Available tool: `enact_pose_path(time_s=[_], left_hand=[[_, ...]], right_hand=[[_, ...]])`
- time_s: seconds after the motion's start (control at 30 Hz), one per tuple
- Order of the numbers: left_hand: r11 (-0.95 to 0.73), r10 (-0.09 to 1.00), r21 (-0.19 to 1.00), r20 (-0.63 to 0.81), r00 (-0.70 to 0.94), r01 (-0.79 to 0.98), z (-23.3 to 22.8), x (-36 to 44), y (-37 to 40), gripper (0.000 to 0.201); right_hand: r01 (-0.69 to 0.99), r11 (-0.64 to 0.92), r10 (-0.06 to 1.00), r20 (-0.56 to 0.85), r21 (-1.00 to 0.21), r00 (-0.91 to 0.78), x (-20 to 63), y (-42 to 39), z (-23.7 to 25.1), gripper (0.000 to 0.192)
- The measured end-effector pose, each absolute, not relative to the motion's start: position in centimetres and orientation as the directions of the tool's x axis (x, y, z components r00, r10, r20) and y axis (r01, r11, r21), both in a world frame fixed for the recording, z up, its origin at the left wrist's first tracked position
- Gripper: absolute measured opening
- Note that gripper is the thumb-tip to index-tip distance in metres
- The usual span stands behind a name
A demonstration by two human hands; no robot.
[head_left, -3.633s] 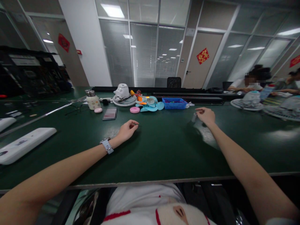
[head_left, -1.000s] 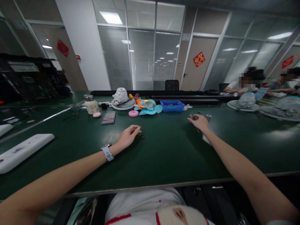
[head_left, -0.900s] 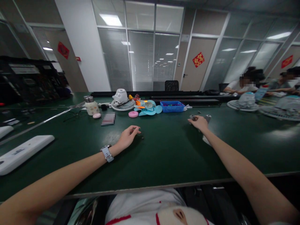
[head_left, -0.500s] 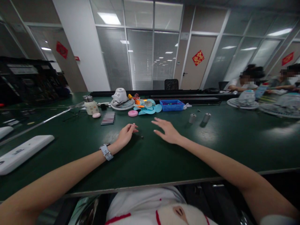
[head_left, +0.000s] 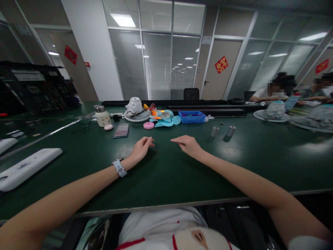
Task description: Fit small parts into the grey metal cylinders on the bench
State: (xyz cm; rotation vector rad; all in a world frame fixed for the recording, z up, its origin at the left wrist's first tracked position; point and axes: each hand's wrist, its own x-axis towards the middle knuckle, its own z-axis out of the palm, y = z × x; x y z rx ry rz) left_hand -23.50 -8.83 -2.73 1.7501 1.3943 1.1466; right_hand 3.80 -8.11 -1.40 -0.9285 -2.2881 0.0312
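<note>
Fingertips of my left hand (head_left: 140,148) are pressed together in a pinch at mid-table, and whatever sits between them is too small to make out. My right hand (head_left: 189,145) lies just beside it, palm down, fingers (head_left: 177,140) loosely together and pointing toward the left hand, holding nothing. A watch (head_left: 119,167) circles my left wrist. Both forearms stretch from the near edge of the green table (head_left: 166,173).

Beyond my right hand, toward the far edge, 2 small metal cylinders (head_left: 215,131) stand near each other, well apart from my fingers. Along the far edge sit a blue tray (head_left: 192,117), light-blue fan blades (head_left: 166,119), a white fan head (head_left: 135,107), a pink disc (head_left: 148,125) and a pale flask (head_left: 102,116). 1 white flat device (head_left: 26,168) lies at the left edge. At the far right corner, 2 other people (head_left: 281,88) sit over their own fan parts.
</note>
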Motion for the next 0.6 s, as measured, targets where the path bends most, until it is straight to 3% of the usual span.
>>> enact_pose_path(time_s=[0.13, 0.27, 0.6], left_hand=[[-0.227, 0.971, 0.881, 0.236, 0.028, 0.415, -2.5, -23.7, -8.7, 0.038], [-0.221, 0.972, 0.886, 0.234, 0.017, 0.407, -2.3, -23.6, -8.8, 0.033], [-0.227, 0.972, 0.873, 0.23, 0.045, 0.431, -2.1, -23.4, -9.2, 0.032]], right_hand=[[0.887, 0.417, 0.708, 0.682, -0.196, -0.183, 12.0, -4.8, 0.8, 0.039], [0.965, 0.157, 0.72, 0.693, -0.209, 0.033, 18.3, -2.7, 1.6, 0.037], [0.966, 0.051, 0.784, 0.609, -0.252, 0.118, 19.5, -2.3, 0.9, 0.039]])
